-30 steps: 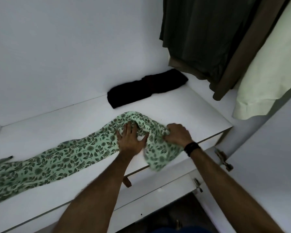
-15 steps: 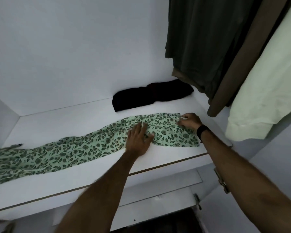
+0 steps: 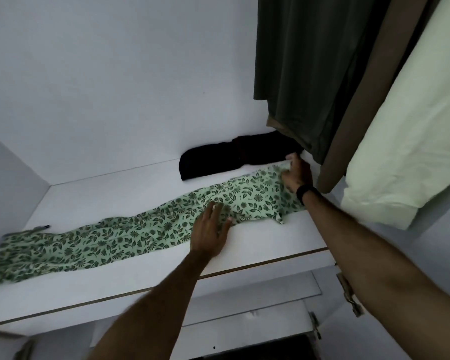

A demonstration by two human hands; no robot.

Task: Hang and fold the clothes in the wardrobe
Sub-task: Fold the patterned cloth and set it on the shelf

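- Risk, snagging: the right hand (image 3: 297, 176) works close under the hem of the hanging dark green garment (image 3: 304, 74) and the brown garment (image 3: 361, 100). A lift of the cloth end from there could, in my judgement, brush those hems or drag them along.
- Risk, disturbance: the folded black garment (image 3: 234, 157) lies just behind the cloth's right end, near the right hand. A careless sweep could push it out of its fold.
- Risk, slippage: the floral green cloth (image 3: 140, 235) is long and thin. If the left hand (image 3: 210, 235) eases its pressure during a fold, the strip may slide or bunch, and the near edge by the shelf lip may spill off.
- Item, floral green cloth: lies stretched along the white wardrobe shelf (image 3: 244, 258), from the far left corner to the right end, flat with slight ripples.
- Left hand: fingers straight and spread, palm pressed flat on the cloth a little right of its middle, at the near edge.
- Right hand: fingers curled, pinching the cloth's right end at the rear corner; a black wristband (image 3: 307, 193) sits on its wrist.
- Relation: the cloth's right portion runs taut between the hands; the long left portion lies free.
- Also present: a pale cream garment (image 3: 405, 152) hangs at far right.
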